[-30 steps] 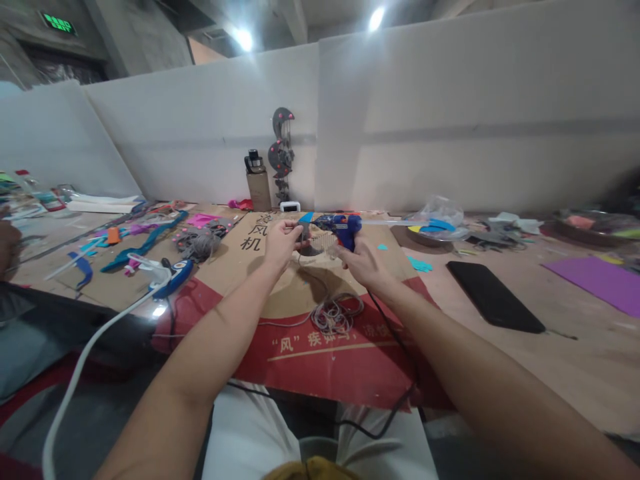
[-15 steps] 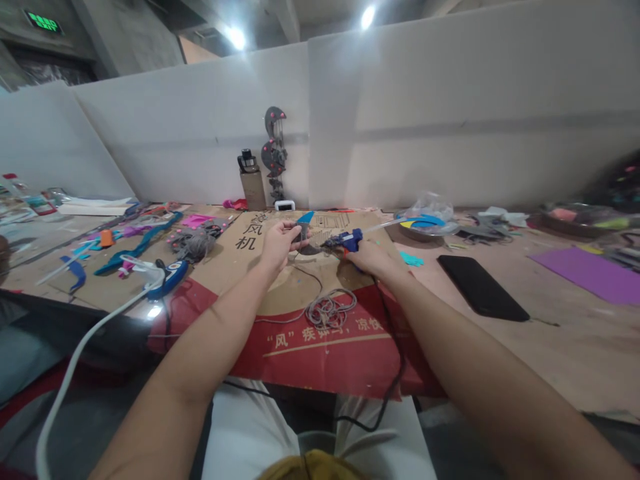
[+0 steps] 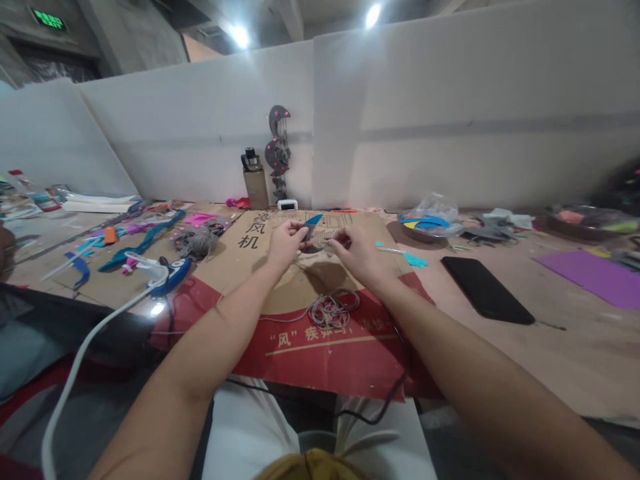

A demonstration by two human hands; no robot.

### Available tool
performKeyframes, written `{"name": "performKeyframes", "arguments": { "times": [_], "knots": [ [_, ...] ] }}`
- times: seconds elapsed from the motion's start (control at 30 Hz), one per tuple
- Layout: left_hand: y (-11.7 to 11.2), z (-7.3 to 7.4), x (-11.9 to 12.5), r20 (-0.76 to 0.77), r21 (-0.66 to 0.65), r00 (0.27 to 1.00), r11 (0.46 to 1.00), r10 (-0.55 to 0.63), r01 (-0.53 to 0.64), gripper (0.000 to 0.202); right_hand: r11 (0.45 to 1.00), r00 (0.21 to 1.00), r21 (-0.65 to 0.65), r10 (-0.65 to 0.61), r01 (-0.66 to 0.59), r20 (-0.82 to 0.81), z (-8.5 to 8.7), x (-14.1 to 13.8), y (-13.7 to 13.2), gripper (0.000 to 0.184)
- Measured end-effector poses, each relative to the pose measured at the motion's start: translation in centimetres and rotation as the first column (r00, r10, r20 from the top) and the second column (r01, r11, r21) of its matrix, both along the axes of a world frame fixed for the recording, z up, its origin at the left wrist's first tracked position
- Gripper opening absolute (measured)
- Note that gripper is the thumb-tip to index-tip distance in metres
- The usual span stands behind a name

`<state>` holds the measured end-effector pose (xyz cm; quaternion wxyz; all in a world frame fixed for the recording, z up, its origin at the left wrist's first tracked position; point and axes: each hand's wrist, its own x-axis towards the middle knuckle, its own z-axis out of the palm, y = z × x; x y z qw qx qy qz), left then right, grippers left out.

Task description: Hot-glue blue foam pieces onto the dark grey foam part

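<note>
As gray piece (image 3: 309, 235) is pinched by left hand (image 3: 290, 243), it should be kept steady.
Right hand (image 3: 357, 253), to its right: grip can't be told.

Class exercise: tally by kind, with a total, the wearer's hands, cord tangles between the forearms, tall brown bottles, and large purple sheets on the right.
Left hand and right hand: 2
Cord tangle: 1
Tall brown bottle: 1
Large purple sheet: 1
Total: 5

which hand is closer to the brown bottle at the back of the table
Left. The left hand is in front of the bottle and slightly right of it; the right hand is farther off to the right.
</note>
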<state>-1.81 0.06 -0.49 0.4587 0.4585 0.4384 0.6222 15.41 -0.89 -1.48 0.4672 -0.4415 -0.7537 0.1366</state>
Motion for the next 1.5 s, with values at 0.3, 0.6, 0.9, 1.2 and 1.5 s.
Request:
{"name": "performKeyframes", "arguments": {
  "times": [0.3, 0.6, 0.9, 1.2, 1.5],
  "knots": [
    [-1.5, 0.0, 2.3, 0.041, -0.014, 0.998, 0.999, -0.047, 0.047, 0.008, 0.997, 0.996, -0.032, -0.072, 0.071, -0.044, -0.1, -2.7, -1.0, 0.013],
    [-1.7, 0.1, 2.7, 0.135, -0.064, 0.988, 0.994, -0.076, 0.086, 0.012, 0.999, 0.999, -0.023, -0.044, 0.044, 0.007, 0.2, -2.1, -1.3, 0.012],
    [-1.5, -0.1, 2.4, 0.148, -0.05, 0.986, 0.995, -0.074, 0.082, 0.012, 0.991, 0.978, -0.115, 0.04, -0.065, -0.206, -0.3, -2.3, -1.2, 0.01],
    [-2.0, 0.3, 2.4, 0.182, -0.04, 0.978, 0.993, -0.105, 0.114, 0.009, 0.965, 0.908, -0.119, 0.173, -0.233, -0.381, -1.2, -2.3, -0.2, 0.018],
    [-2.1, 0.5, 2.2, 0.205, -0.04, 0.967, 0.986, -0.148, 0.16, 0.008, 0.993, 0.976, -0.002, 0.116, -0.119, -0.187, -0.9, -1.8, -0.6, 0.026]
  ]
}}
